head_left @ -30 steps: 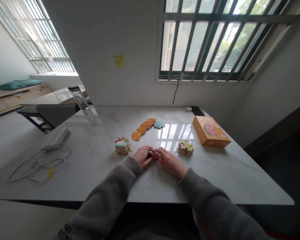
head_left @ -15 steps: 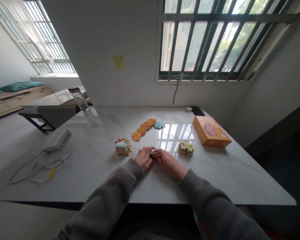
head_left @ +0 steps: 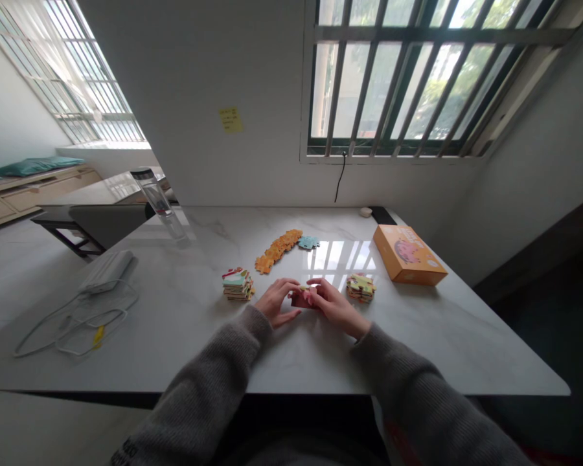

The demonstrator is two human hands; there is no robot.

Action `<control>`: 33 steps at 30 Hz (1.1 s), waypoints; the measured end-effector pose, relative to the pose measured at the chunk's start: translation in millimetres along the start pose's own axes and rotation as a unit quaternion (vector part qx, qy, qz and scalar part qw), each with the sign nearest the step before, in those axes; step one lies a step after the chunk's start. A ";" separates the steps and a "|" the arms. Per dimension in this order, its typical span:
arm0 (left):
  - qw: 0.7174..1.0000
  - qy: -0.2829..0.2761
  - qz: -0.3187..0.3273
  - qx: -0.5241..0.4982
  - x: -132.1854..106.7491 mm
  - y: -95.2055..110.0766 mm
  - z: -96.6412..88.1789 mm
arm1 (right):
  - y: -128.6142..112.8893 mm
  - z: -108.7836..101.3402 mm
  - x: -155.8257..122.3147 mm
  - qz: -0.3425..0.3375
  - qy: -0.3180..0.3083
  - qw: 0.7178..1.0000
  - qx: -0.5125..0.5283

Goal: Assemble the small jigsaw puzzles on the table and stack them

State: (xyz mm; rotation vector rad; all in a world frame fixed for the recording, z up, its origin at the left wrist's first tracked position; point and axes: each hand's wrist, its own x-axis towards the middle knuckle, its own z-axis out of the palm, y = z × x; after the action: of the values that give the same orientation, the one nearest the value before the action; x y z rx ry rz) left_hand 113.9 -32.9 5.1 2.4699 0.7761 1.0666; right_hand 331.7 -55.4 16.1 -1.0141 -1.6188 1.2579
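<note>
A small group of puzzle pieces (head_left: 300, 300), dark red and pink with some yellow, is between my hands above the near middle of the table. My right hand (head_left: 337, 307) grips them from the right, thumb and fingers bent around their edge. My left hand (head_left: 276, 301) touches their upper left edge with its fingertips, and its thumb is stretched out apart from them. Left of my hands stands a stack of puzzle pieces (head_left: 238, 286); another stack (head_left: 361, 288) stands to the right. Beyond lie a curved row of orange puzzle pieces (head_left: 278, 251) and light blue pieces (head_left: 309, 243).
An orange box (head_left: 411, 255) lies at the right on the white marbled table (head_left: 184, 330). A clear bottle (head_left: 154, 193) stands at the back left. A grey-white device (head_left: 107, 272) with a looped cable (head_left: 90, 353) is at the left. A small white object (head_left: 365, 212) sits at the back.
The pieces between my hands have tilted, so a dark red and pink face now shows. My left thumb has moved away from them, and my right fingers have lifted over their top.
</note>
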 end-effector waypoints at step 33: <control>0.983 -0.009 -0.182 0.019 3.8 2.3 -2.3 | 9.3 12.4 -3.4 -0.148 0.014 0.951 -0.270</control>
State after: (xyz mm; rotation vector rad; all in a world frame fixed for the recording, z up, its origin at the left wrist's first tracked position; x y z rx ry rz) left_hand 115.2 -32.2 9.9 2.2428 1.1947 0.8991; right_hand 322.2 -60.8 4.6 -1.0473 -2.0588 0.6043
